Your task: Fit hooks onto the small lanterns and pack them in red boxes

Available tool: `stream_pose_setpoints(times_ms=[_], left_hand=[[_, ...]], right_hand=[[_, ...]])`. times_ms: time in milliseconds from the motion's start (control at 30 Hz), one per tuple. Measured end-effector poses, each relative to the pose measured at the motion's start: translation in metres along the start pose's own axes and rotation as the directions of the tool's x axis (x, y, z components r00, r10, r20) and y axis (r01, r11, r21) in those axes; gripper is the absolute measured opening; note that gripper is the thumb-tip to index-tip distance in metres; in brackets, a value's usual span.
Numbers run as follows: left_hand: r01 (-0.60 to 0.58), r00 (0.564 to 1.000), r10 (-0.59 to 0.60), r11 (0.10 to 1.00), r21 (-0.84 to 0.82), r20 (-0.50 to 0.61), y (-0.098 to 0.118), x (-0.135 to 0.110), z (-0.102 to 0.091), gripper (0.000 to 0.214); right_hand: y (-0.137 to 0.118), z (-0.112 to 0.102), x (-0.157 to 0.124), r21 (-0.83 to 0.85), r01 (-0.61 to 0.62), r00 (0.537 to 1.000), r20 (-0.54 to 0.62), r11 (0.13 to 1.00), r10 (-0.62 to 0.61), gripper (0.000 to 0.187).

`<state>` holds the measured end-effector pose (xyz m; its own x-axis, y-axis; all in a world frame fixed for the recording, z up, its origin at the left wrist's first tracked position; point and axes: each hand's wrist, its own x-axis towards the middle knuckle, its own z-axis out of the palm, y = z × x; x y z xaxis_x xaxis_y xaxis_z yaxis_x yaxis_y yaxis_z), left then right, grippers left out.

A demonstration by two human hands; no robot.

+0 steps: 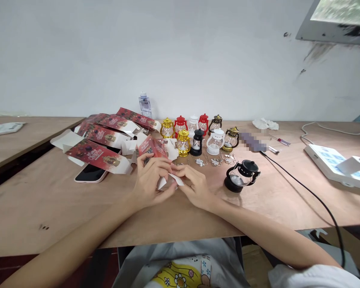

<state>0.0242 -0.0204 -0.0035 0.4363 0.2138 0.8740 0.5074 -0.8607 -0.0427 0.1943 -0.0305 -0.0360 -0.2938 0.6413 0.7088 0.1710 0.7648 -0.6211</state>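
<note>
Between both hands is a red printed cardboard box point(155, 146), its white end flaps turned toward me. My left hand point(153, 178) wraps around the box's near left side, thumb by a flap. On the right side, my right hand point(195, 184) pinches at the white flaps point(177, 179) of the same end. A black mini lantern point(241, 176) stands slightly tilted to the right of my right hand. Behind the hands, small lanterns in gold, red, white, black and bronze stand in two rows, among them a gold lantern point(183, 144) and a white lantern point(215, 142).
Several flattened red boxes point(99, 154) lie at left, partly over a phone point(91, 173). Metal pieces point(215, 161) lie before the lanterns. A water bottle point(145, 106) stands by the wall. At right are a screwdriver point(280, 140), a tissue point(265, 124), a power strip point(337, 165) and a black cable point(309, 194).
</note>
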Motion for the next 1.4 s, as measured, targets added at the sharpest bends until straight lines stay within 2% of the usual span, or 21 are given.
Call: stream_pose_setpoints(times_ms=[100, 200, 333, 500, 700, 900, 1067, 1233, 1300, 1400], left_hand=[[-0.099, 0.993, 0.105, 0.991, -0.089, 0.062, -0.015, -0.002, -0.004, 0.036], [-0.168, 0.980, 0.173, 0.984, -0.056, 0.099, -0.025, -0.004, -0.004, 0.050], [-0.177, 0.978, 0.176, 0.984, 0.001, 0.111, -0.022, -0.002, -0.003, 0.030], [-0.152, 0.985, 0.154, 0.988, -0.023, 0.076, -0.010, 0.003, -0.003, 0.031], [-0.109, 0.988, 0.104, 0.993, 0.034, 0.114, -0.008, 0.001, -0.003, 0.037], [-0.112, 0.993, 0.112, 0.994, -0.004, 0.030, -0.013, -0.004, -0.002, 0.038], [-0.103, 0.994, 0.105, 0.994, 0.035, -0.038, -0.006, -0.001, -0.003, 0.032], [-0.016, 1.000, 0.017, 0.998, 0.057, -0.016, 0.001, 0.002, -0.007, 0.021], [-0.046, 0.999, 0.047, 0.996, 0.080, -0.007, -0.002, -0.001, -0.006, 0.021], [-0.156, 0.987, 0.159, 0.979, 0.132, -0.018, -0.010, -0.007, -0.003, 0.022]], right_hand=[[0.000, -0.001, 0.001, 0.035, -0.022, 0.999, -0.025, 0.999, 0.023, 0.006], [0.002, -0.001, 0.002, 0.079, -0.079, 0.995, -0.048, 0.994, 0.082, 0.011], [0.003, 0.001, 0.001, 0.107, -0.111, 0.991, -0.060, 0.988, 0.118, 0.015], [0.002, 0.002, 0.001, 0.100, -0.126, 0.990, -0.053, 0.987, 0.131, 0.015], [0.005, 0.003, 0.000, 0.136, -0.136, 0.987, -0.065, 0.981, 0.146, 0.009], [0.003, 0.004, 0.001, 0.261, -0.178, 0.975, -0.081, 0.949, 0.206, 0.006], [0.003, 0.004, 0.001, 0.213, -0.162, 0.982, -0.061, 0.963, 0.179, 0.006], [0.005, 0.005, 0.000, 0.170, -0.166, 0.985, -0.013, 0.971, 0.171, 0.009], [0.004, 0.006, 0.000, 0.178, -0.182, 0.983, -0.002, 0.967, 0.185, 0.010], [0.002, 0.006, 0.001, 0.200, -0.212, 0.977, 0.004, 0.957, 0.215, 0.014]])
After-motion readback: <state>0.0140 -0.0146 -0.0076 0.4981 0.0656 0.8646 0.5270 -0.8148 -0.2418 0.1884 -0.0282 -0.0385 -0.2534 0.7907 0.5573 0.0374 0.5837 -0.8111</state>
